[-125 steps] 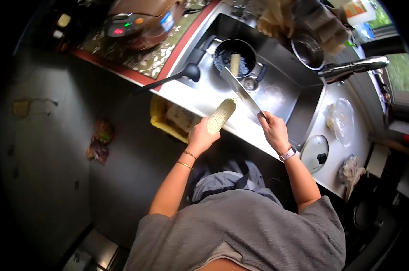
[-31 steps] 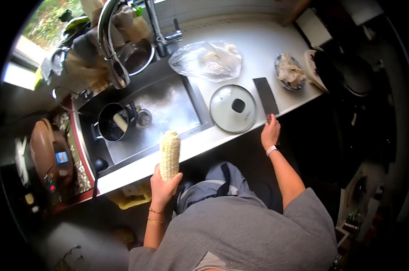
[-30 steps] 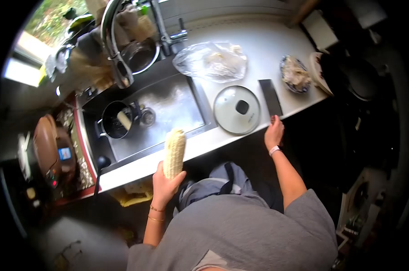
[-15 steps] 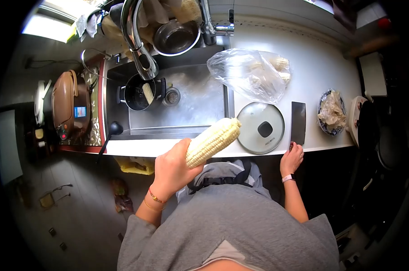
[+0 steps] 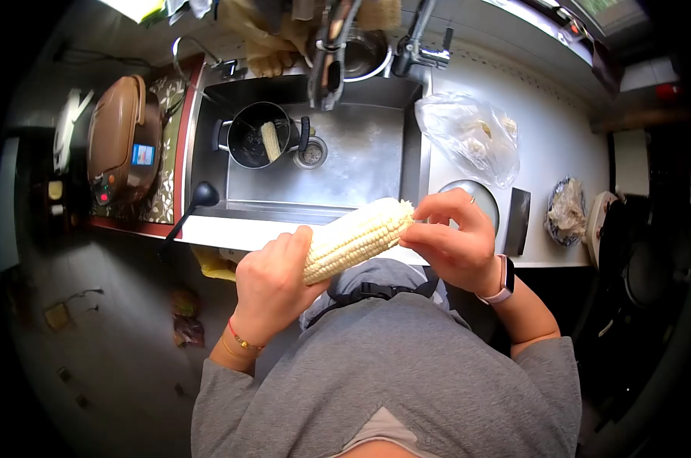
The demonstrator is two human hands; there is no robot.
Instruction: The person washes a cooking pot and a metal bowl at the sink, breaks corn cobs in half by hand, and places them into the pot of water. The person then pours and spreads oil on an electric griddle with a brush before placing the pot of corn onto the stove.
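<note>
My left hand (image 5: 273, 282) is wrapped round the lower end of a pale corn cob (image 5: 357, 238), held tilted above the counter's front edge. At the cob's upper right tip, the thumb and fingers of my right hand (image 5: 458, 240) are pinched against the end. A knife (image 5: 518, 221) with a dark-looking blade lies on the counter to the right. Partly hidden behind my right hand is a glass lid (image 5: 479, 200). In the sink, a dark pot (image 5: 246, 143) holds another piece of corn (image 5: 270, 142).
The sink (image 5: 360, 156) has a faucet (image 5: 328, 69) over it. A plastic bag (image 5: 467, 137) and a wrapped bowl (image 5: 566, 212) are on the counter (image 5: 551, 145). A black ladle (image 5: 202, 195) sits at the left edge, beside a brown cooker (image 5: 120, 145).
The knife has been put down on the counter and my right hand has left it, moving left to the cob's tip. My left hand still holds the cob. The view has turned.
</note>
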